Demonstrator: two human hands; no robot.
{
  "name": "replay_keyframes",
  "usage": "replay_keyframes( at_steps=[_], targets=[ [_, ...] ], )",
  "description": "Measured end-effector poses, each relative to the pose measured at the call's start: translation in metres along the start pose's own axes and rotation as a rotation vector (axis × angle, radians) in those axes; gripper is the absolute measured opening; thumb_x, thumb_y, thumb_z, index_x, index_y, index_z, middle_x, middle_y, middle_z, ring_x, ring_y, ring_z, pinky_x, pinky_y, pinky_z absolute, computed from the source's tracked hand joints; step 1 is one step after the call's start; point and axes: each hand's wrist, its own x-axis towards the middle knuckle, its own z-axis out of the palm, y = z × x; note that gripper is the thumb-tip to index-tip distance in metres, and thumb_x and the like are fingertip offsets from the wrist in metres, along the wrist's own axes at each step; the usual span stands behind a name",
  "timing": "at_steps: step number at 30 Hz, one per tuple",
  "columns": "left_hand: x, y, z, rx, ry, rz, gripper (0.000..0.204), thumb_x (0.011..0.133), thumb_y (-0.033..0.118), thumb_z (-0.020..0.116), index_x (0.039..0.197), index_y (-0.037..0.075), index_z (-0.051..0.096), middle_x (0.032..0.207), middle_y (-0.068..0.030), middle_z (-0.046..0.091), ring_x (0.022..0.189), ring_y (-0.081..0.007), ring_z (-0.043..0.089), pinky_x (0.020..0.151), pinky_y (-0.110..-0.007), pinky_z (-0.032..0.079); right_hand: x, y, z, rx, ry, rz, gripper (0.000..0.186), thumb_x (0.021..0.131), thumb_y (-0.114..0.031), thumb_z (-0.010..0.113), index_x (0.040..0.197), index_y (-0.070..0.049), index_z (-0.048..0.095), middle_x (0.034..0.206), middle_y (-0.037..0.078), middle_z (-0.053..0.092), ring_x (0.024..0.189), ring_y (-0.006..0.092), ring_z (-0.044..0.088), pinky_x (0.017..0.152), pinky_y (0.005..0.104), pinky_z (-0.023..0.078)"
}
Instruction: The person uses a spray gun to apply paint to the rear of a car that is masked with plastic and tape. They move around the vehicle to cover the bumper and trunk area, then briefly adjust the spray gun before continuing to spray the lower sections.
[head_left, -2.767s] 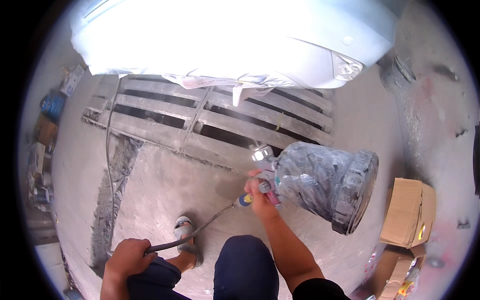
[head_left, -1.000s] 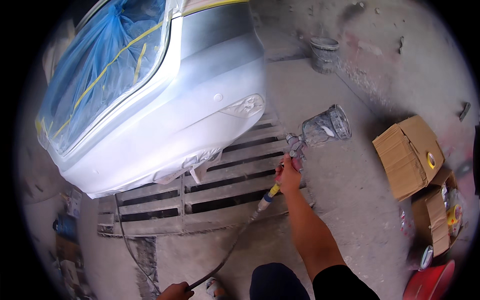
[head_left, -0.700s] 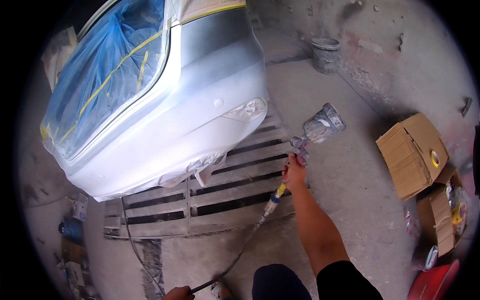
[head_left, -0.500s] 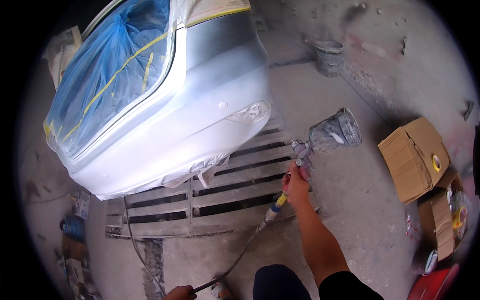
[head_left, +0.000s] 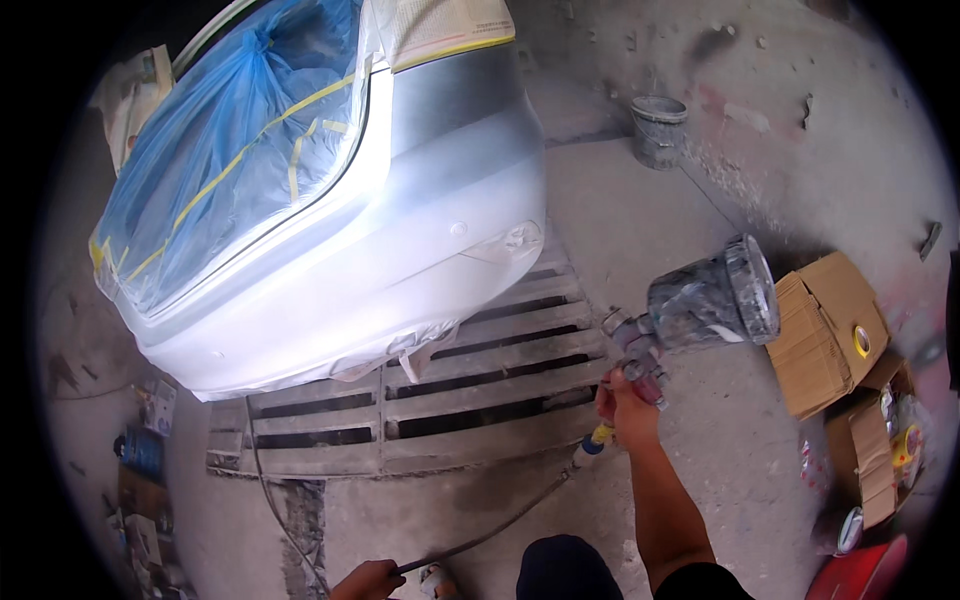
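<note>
My right hand (head_left: 632,415) is closed round the handle of a spray gun (head_left: 640,352), whose dark, paint-smeared cup (head_left: 708,298) points up and to the right. A coupling with a yellow band joins the gun to a dark air hose (head_left: 510,520). At the bottom edge my left hand (head_left: 368,580) grips that hose. Ahead of the gun, and apart from it, is the car's rear bumper (head_left: 340,280), white to grey with a round cap on it. Blue plastic film (head_left: 240,140) held by yellow tape covers the opening above. Masking paper (head_left: 445,28) lies along the bodywork's top.
A slatted floor grate (head_left: 470,425) runs beneath the bumper. On the right are cardboard boxes (head_left: 835,320), a tape roll and a red object (head_left: 860,575). A grey bucket (head_left: 658,135) stands near the far wall. Cans and a blue container (head_left: 140,450) line the left.
My right hand has moved right and slightly nearer with the spray gun, away from the bumper. My left hand, still on the hose, has shifted slightly up. The whole view has tilted a little.
</note>
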Motion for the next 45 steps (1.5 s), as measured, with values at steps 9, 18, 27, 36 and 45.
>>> replay_keyframes(
  at_steps=[9,18,27,36,45],
  targets=[
    [-0.044,0.005,0.028,-0.232,0.013,-0.197,0.048,0.072,0.047,0.063,0.086,0.002,0.066,0.079,-0.0192,0.065,0.076,-0.0332,0.063,0.070,-0.039,0.048,-0.017,-0.116,0.018,0.124,0.184,-0.072,0.034,0.087,-0.031,0.061,0.113,-0.010,0.053,0.069,-0.003,0.053,0.060,0.0051,0.050,0.049,0.0196,0.038],
    [-0.198,0.003,0.083,-0.165,0.138,-0.436,0.047,0.072,0.052,0.064,0.076,0.006,0.065,0.075,-0.0180,0.064,0.078,-0.0350,0.062,0.070,-0.044,0.048,-0.082,-0.169,0.085,-0.096,-0.220,0.205,0.021,0.089,-0.026,0.057,0.077,-0.009,0.053,0.063,0.000,0.052,0.053,0.0064,0.046,0.047,0.0215,0.036],
    [-0.237,0.055,0.129,-0.306,0.043,-0.484,0.048,0.073,0.056,0.062,0.080,0.008,0.066,0.076,-0.0152,0.065,0.078,-0.0338,0.063,0.070,-0.043,0.049,-0.016,-0.228,0.067,-0.124,-0.236,0.333,0.025,0.088,-0.033,0.059,0.088,-0.009,0.053,0.062,0.003,0.054,0.048,0.0094,0.047,0.040,0.0221,0.035],
    [-0.186,0.156,0.096,-0.315,-0.020,-0.206,0.047,0.077,0.052,0.058,0.074,0.006,0.066,0.073,-0.0174,0.064,0.076,-0.0366,0.062,0.067,-0.045,0.048,0.058,-0.279,0.017,-0.192,0.106,0.224,0.023,0.088,-0.032,0.059,0.087,-0.011,0.051,0.062,0.000,0.048,0.047,0.0073,0.043,0.038,0.0208,0.030],
    [-0.232,0.168,0.103,-0.349,0.102,-0.162,0.036,0.081,0.039,0.059,0.071,0.004,0.064,0.067,-0.0200,0.062,0.067,-0.0394,0.060,0.062,-0.047,0.047,0.002,-0.275,0.058,-0.328,-0.368,0.207,0.016,0.085,-0.016,0.060,0.073,-0.007,0.055,0.061,0.001,0.055,0.052,0.0080,0.051,0.049,0.0247,0.040]
  ],
)
